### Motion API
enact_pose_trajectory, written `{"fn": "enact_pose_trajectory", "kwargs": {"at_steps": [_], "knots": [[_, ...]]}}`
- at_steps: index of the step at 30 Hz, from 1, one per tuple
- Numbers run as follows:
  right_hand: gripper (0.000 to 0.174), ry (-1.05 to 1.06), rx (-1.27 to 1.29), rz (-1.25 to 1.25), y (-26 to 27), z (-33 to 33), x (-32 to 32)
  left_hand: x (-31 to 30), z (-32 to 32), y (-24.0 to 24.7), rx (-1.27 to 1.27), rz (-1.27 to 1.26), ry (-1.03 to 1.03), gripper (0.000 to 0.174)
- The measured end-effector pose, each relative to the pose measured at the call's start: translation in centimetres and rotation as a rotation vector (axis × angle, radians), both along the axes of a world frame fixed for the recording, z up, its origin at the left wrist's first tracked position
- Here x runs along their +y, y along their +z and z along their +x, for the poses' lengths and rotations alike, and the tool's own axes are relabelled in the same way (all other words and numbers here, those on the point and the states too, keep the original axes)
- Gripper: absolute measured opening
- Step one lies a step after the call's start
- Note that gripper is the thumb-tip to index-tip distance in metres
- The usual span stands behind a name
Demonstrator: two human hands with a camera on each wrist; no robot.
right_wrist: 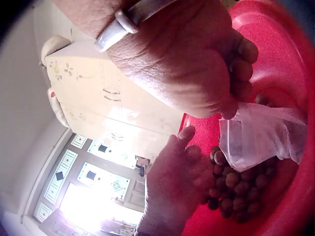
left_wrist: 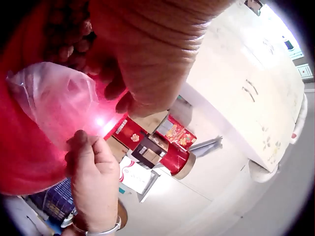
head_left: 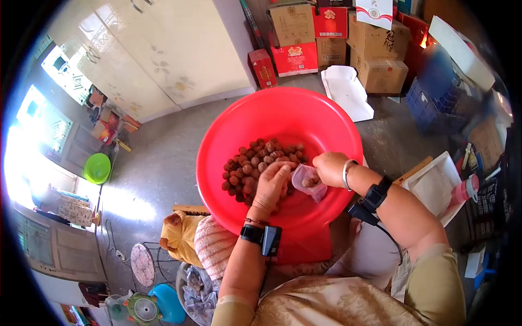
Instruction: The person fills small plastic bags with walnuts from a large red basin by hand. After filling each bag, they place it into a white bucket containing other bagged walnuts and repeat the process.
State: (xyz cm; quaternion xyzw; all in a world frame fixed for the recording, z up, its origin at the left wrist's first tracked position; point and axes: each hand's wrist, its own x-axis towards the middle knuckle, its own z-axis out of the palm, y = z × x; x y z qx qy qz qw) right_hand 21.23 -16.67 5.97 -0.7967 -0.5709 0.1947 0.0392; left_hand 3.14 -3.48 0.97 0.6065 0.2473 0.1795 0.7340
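Note:
A heap of brown, round, rough-skinned nuts (head_left: 247, 168) lies in a large red plastic basin (head_left: 234, 119). My right hand (head_left: 333, 169) pinches the rim of a small translucent bag (head_left: 311, 187) over the basin's right side; a few nuts show inside it. In the left wrist view, thumb and finger of that hand grip the bag (left_wrist: 56, 98) by its edge. Beside the bag's mouth is my left hand (head_left: 272, 187), low over the heap. Its fingers are bent in the right wrist view, where the hand (right_wrist: 174, 182) faces the bag; I cannot tell what its palm holds.
The basin rests on a red support (head_left: 304, 247) close to my knees. Cardboard boxes (head_left: 383, 46) and a white foam tray (head_left: 348, 92) stand beyond it. To the left are a plush toy (head_left: 179, 236) and a green basin (head_left: 97, 168); at right, a white tray (head_left: 435, 182) holds a pink bottle (head_left: 463, 190).

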Motion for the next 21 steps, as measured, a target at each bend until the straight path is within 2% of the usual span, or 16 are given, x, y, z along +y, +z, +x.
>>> {"fn": "enact_pose_trajectory", "kwargs": {"at_steps": [4, 6, 8, 10, 12, 13, 14, 16, 17, 18, 20, 21], "knots": [[0.020, 0.000, -0.009, 0.028, -1.6, 0.5, 0.2, 1.3, -0.3, -0.6, -0.083, -0.069, 0.168, 0.026], [0.020, 0.003, -0.013, 0.007, -0.9, 0.4, 0.2, 1.2, -0.6, 0.1, -0.046, -0.071, 0.256, 0.028], [0.020, 0.003, -0.019, -0.015, -0.9, 0.4, 0.0, 2.2, -0.7, -1.1, -0.030, 0.053, 0.265, 0.026], [0.020, 0.005, -0.029, 0.006, -1.2, 0.5, 0.1, 2.9, -0.9, -2.3, -0.010, 0.018, 0.282, 0.025], [0.021, 0.004, -0.015, 0.018, -1.1, 0.5, 0.0, 4.2, -1.7, -4.5, 0.161, 0.301, 0.193, 0.023], [0.021, -0.015, 0.013, -0.005, -0.9, 0.5, 0.1, 4.7, -2.2, -5.8, 0.295, 0.541, 0.158, 0.023], [0.021, -0.033, 0.044, -0.027, -0.9, 0.5, 0.1, 4.4, -2.9, -6.1, 0.299, 0.540, 0.155, 0.023], [0.021, -0.022, 0.023, -0.011, -1.4, 0.6, 0.1, 3.9, -4.0, -6.3, 0.466, 0.811, -0.120, 0.022], [0.020, -0.010, -0.005, 0.003, -1.4, 0.7, 0.1, 4.1, -4.3, -6.8, 0.521, 0.852, -0.263, 0.023], [0.020, -0.010, -0.005, 0.003, -1.4, 0.6, 0.1, 4.0, -4.3, -7.4, 0.521, 0.853, -0.263, 0.023], [0.020, -0.008, -0.032, -0.016, -1.2, 0.5, 0.2, 3.5, -3.8, -8.4, 0.760, 1.110, -0.508, 0.024], [0.020, -0.008, -0.034, -0.016, -1.2, 0.5, 0.2, 3.7, -4.1, -8.4, 0.754, 1.097, -0.594, 0.027]]}}
